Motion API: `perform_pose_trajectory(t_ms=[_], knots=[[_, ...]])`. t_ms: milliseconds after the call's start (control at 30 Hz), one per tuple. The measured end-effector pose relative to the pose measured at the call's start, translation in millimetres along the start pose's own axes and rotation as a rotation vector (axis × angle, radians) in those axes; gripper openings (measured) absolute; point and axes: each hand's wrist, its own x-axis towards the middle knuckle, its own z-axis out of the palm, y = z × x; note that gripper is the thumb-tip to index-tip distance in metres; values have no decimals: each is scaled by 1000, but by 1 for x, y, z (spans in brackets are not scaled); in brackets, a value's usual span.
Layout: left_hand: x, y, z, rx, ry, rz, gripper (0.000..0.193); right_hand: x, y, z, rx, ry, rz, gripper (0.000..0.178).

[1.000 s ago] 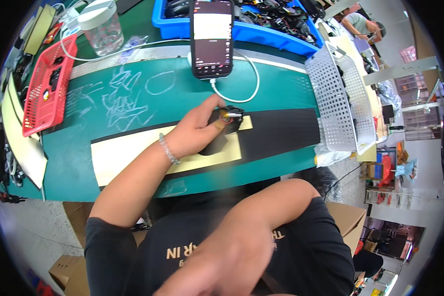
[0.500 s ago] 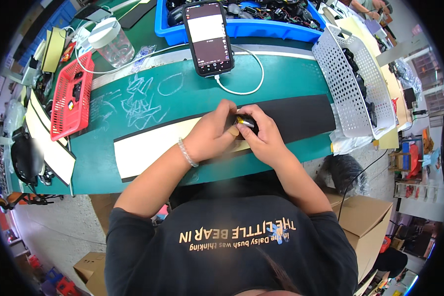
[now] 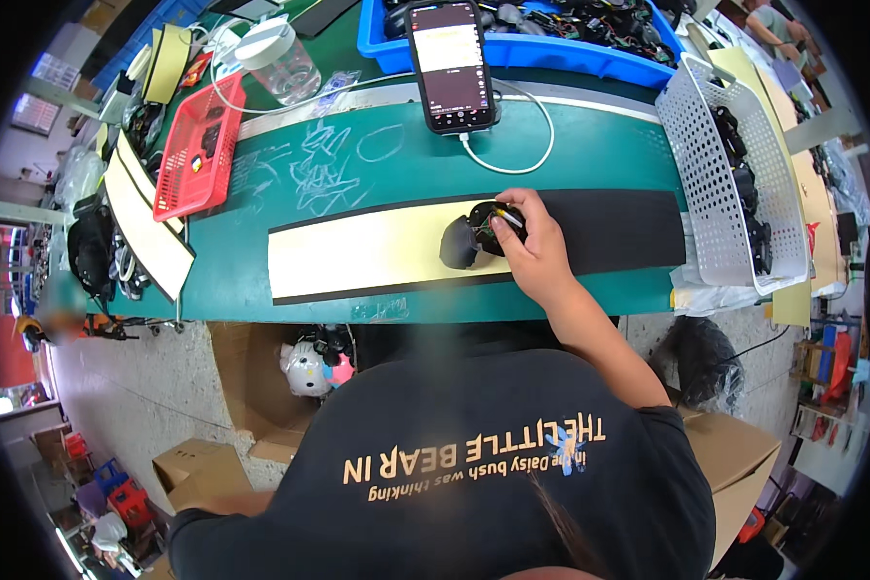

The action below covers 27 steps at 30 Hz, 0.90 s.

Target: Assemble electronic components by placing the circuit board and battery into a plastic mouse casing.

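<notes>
My right hand point(image 3: 541, 253) grips a small black plastic device point(image 3: 487, 220) with an open shell, thumb on its inner side and fingers behind the far edge. Thin wires and a small silvery part show inside it. A dark rounded shell half point(image 3: 460, 244) extends from its left side; whether the two are joined I cannot tell. Beneath them lies a long mat point(image 3: 358, 253), pale yellow on the left and black on the right. My left hand is out of sight; only a bit of the left arm point(image 3: 227, 503) shows at the lower left.
A phone point(image 3: 451, 77) on a white cable stands beyond the mat. A red basket point(image 3: 199, 155) holds small black parts at left; a white perforated basket point(image 3: 783, 222) with black parts stands at right. At the back is a blue bin point(image 3: 580, 60) of black parts, near a clear jar point(image 3: 285, 68).
My left hand has let go of the device and dropped out of view to the lower left. The right hand keeps hold, and the device's open inside now shows. The view has shifted.
</notes>
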Motion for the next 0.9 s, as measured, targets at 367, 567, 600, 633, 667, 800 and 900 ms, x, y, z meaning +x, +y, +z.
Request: perform_pose_trajectory(t_ms=[367,567,600,633,667,800,900], knots=[[-46,-6,16,-3,32,-57,15,-2,-5,-7,-73,-57,-55,23],[-53,-6,16,3,55,-62,15,-3,-3,-9,-47,-52,-46,23],[-55,-7,15,5,56,-62,15,-4,-5,-9,-30,-76,-29,23],[-54,-6,16,3,60,-58,15,-3,-6,-10,-16,-103,-16,24],[-53,-6,16,0,64,-53,15,-4,-5,-10,-19,-99,-14,24],[-53,-6,20,-17,82,-36,16,-5,-6,-10,-16,-112,11,23],[-53,-7,21,-31,99,-23,16,-4,-4,-9,-29,-100,-12,22]])
